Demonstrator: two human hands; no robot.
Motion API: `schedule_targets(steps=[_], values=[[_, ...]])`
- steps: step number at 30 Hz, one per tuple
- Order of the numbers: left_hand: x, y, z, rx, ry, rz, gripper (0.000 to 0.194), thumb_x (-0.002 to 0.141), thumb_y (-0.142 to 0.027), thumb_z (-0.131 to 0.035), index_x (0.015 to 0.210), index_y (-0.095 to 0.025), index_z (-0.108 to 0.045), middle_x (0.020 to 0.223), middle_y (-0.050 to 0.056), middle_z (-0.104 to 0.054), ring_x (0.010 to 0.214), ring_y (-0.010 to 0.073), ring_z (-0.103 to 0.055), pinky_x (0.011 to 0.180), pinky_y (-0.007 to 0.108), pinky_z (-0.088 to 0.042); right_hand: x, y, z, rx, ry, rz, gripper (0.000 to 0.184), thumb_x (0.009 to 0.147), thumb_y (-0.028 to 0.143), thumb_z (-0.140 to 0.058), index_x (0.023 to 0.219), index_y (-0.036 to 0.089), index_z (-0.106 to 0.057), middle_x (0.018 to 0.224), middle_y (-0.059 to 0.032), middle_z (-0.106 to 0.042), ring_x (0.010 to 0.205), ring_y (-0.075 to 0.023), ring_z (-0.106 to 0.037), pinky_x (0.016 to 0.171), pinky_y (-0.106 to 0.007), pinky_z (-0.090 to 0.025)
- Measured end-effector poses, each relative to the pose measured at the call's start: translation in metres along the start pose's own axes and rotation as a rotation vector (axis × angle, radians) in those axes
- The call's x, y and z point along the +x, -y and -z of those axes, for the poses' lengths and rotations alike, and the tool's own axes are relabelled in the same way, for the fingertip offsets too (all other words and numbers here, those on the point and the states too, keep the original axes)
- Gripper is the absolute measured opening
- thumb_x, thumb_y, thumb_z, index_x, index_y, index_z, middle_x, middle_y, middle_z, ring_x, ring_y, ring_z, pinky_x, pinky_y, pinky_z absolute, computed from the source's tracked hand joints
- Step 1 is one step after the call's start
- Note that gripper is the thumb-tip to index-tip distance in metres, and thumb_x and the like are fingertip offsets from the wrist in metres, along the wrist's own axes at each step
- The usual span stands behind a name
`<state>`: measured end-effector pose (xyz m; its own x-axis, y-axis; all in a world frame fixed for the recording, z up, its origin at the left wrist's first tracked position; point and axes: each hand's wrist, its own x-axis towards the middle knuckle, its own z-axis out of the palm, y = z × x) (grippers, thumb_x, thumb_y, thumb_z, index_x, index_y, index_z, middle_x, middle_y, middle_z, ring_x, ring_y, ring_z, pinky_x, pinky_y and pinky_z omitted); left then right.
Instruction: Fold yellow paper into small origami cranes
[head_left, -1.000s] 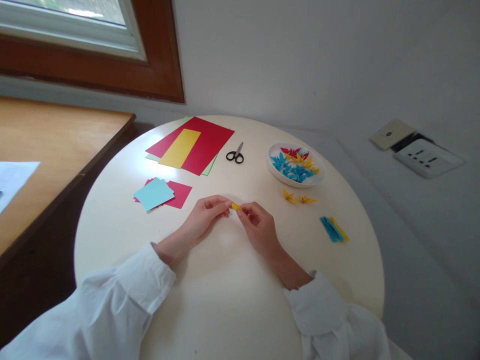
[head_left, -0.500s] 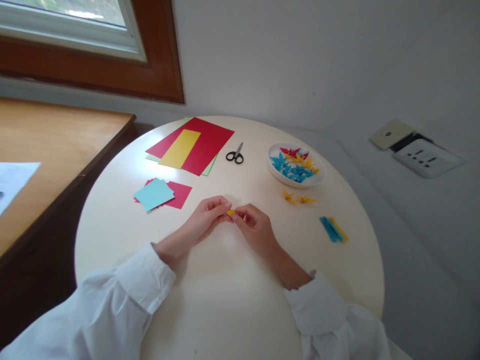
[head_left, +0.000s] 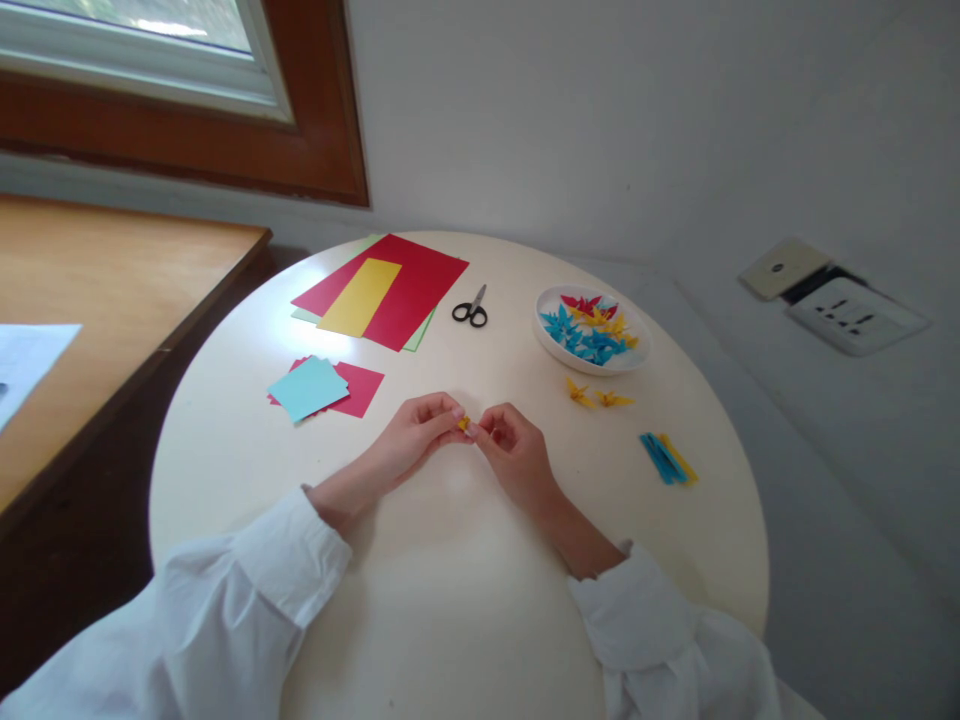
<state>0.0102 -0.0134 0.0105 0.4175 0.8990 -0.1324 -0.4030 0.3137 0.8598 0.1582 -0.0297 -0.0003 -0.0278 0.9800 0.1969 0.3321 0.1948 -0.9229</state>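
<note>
Because the items on it are grouped by kind, the round white table [head_left: 450,610] across the centre of the frame can probably be read at a glance. At its upper left lie overlapping paper sheets [head_left: 424,285], red over pale green, topped by a yellow rectangle [head_left: 361,297]; their position near the far edge likely leaves elbow room. At the upper right, a white dish [head_left: 589,369] contains folded paper figures [head_left: 574,340] in blue, yellow and red; its raised rim presumably prevents scatter. Left of centre, small paper squares [head_left: 307,388] are stacked loosely, pale blue uppermost.

At mid-frame, the left hand [head_left: 412,432] is closed to a pinch, thumb against forefinger, steadying a yellow paper piece. The right hand [head_left: 517,450] is nearly closed, its thumb and forefinger on the opposite end; two-sided support suits so small a part.

Black-handled scissors [head_left: 472,305] lie beyond the hands. Folded strips [head_left: 667,460], blue and yellow, lie at right. Two yellow figures [head_left: 580,395] rest just below the dish. The yellow paper piece [head_left: 463,424], mostly covered by fingertips, sits between both hands; its exact folds cannot be determined.
</note>
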Motion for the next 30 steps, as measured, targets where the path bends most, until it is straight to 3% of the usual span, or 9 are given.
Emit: schedule_targets(steps=[8, 15, 21, 30], values=[[0.0013, 0.0028, 0.003, 0.239, -0.008, -0.036, 0.027, 0.073, -0.04, -0.064, 0.066, -0.014, -0.059, 0.065, 0.0, -0.058, 0.065, 0.0106, -0.055, 0.067, 0.025, -0.043, 0.0, -0.0043, 0.0001, -0.003, 0.038, 0.025, 0.014, 0.076, 0.03, -0.056, 0.068, 0.02, -0.05, 0.063, 0.0026, -0.053, 0.056, -0.0107, -0.047, 0.053, -0.023, -0.039], [0.0001, 0.0003, -0.0011, 0.551, -0.084, -0.095, 0.029, 0.075, -0.041, -0.058, 0.063, -0.015, -0.054, 0.058, -0.002, -0.051, 0.054, 0.0088, -0.044, 0.051, 0.021, -0.032, 0.0002, 0.0006, 0.0015, -0.085, 0.105, 0.093, 0.018, 0.082, 0.029, -0.046, 0.07, 0.019, -0.056, 0.066, -0.0003, -0.059, 0.06, -0.0121, -0.051, 0.056, -0.024, -0.039], [0.0013, 0.0029, 0.0007, 0.671, -0.111, -0.155, 0.024, 0.076, -0.035, -0.054, 0.063, -0.016, -0.052, 0.058, -0.002, -0.049, 0.054, 0.0088, -0.04, 0.049, 0.021, -0.029, -0.0002, 0.0014, 0.0027, -0.067, 0.118, 0.093, 0.026, 0.085, 0.035, -0.043, 0.072, 0.018, -0.058, 0.07, -0.0021, -0.062, 0.067, -0.0139, -0.055, 0.061, -0.026, -0.041], [-0.0039, -0.0036, -0.0044, 0.727, -0.126, -0.247, 0.023, 0.076, -0.035, -0.053, 0.062, -0.017, -0.051, 0.057, -0.002, -0.046, 0.054, 0.0099, -0.038, 0.051, 0.023, -0.028, 0.0001, 0.0047, 0.0037, -0.069, 0.099, 0.071, 0.019, 0.08, 0.033, -0.051, 0.074, 0.018, -0.062, 0.069, -0.0016, -0.065, 0.064, -0.0135, -0.056, 0.057, -0.025, -0.04]])
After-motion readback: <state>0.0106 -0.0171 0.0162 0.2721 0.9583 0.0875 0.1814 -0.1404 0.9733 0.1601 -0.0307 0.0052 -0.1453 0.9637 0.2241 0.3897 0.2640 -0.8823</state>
